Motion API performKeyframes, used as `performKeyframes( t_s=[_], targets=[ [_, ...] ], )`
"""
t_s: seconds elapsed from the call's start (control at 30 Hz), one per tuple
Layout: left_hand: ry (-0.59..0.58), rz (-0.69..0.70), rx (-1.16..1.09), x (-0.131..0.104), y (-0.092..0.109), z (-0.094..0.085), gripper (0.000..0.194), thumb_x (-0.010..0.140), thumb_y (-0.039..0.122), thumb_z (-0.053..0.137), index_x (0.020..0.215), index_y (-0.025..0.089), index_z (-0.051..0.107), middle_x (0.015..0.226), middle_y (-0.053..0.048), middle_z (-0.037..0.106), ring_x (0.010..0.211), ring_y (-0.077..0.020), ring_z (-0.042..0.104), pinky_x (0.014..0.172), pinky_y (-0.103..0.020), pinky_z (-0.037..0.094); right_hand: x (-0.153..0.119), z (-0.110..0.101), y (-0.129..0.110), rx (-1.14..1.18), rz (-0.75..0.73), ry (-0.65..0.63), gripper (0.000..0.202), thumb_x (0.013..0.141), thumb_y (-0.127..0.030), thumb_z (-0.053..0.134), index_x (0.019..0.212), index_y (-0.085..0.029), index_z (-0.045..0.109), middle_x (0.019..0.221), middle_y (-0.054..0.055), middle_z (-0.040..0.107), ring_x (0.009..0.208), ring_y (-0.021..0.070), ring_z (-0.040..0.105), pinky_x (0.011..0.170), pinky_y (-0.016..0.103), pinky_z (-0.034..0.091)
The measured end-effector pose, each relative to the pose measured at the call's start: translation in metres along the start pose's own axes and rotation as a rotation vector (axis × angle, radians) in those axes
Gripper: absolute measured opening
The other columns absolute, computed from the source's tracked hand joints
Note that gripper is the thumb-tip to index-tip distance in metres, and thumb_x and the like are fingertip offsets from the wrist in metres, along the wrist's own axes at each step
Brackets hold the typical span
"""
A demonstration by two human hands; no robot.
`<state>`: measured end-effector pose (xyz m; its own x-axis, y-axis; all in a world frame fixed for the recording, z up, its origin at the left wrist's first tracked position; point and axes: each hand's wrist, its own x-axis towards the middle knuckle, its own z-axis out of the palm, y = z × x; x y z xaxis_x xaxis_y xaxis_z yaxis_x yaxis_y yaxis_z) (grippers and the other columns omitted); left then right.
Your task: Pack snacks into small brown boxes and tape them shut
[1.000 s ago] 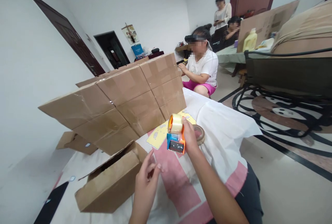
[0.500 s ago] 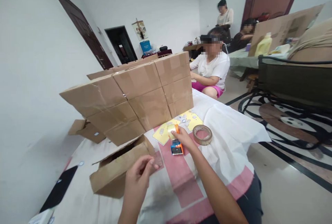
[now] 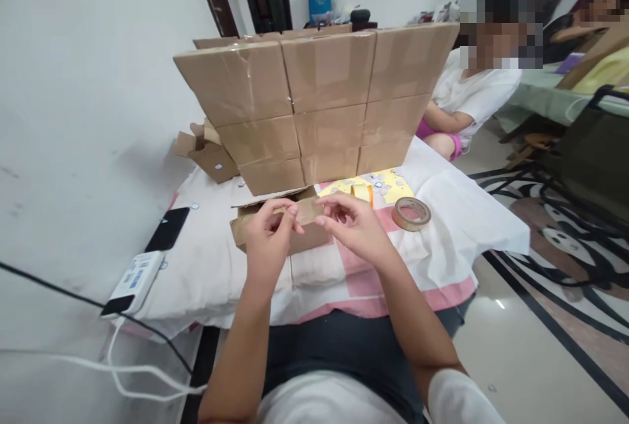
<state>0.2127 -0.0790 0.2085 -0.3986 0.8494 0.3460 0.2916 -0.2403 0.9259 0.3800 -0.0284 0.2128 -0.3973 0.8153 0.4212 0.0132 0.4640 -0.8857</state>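
Left hand half-curled, fingertips nearly meeting; right hand loosely curled, thumb parted; can't tell from here if either grips anything | open box just beyond, long axis roughly left-right, a hand near each end | dispenser behind right hand | stacked boxes farther back on counter

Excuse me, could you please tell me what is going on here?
A person's left hand and right hand are raised at an open cardboard box; whether they hold anything is hard to tell. A tape dispenser lies just beyond the right hand, with a tape roll farther right. Behind the box stands a block of stacked cartons.
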Motion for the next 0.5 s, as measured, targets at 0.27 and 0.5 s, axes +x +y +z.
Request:
performKeyframes(
  t_s=[0.27, 0.5],
  targets=[
    [0.133, 0.014, 0.009, -0.014, -0.016, -0.026, 0.033, 0.092, 0.043, 0.062, 0.116, 0.021, 0.068, 0.058, 0.003, 0.064, 0.051, -0.013, 0.059, 0.054, -0.024, 0.047, 0.037, 0.036, -0.013, -0.201, -0.216, -0.082, 0.012, 0.091, -0.024, 0.061, 0.084, -0.021, 0.069, 0.089, 0.001, 0.054, 0.07, 0.0119, 0.05, 0.062, 0.027, 0.039],
    [-0.108, 0.287, 0.836, 0.009, -0.058, -0.058, 0.051, 0.089, 0.042, 0.065, 0.137, 0.03, 0.056, 0.146, -0.009, 0.058, 0.141, -0.0345, 0.043, 0.116, -0.062, 0.019, 0.094, 0.019, -0.034, -0.518, -0.279, -0.558, 0.016, 0.095, -0.024, 0.05, 0.087, -0.021, 0.064, 0.102, 0.007, 0.054, 0.095, 0.0216, 0.052, 0.087, 0.037, 0.042]
  ],
)
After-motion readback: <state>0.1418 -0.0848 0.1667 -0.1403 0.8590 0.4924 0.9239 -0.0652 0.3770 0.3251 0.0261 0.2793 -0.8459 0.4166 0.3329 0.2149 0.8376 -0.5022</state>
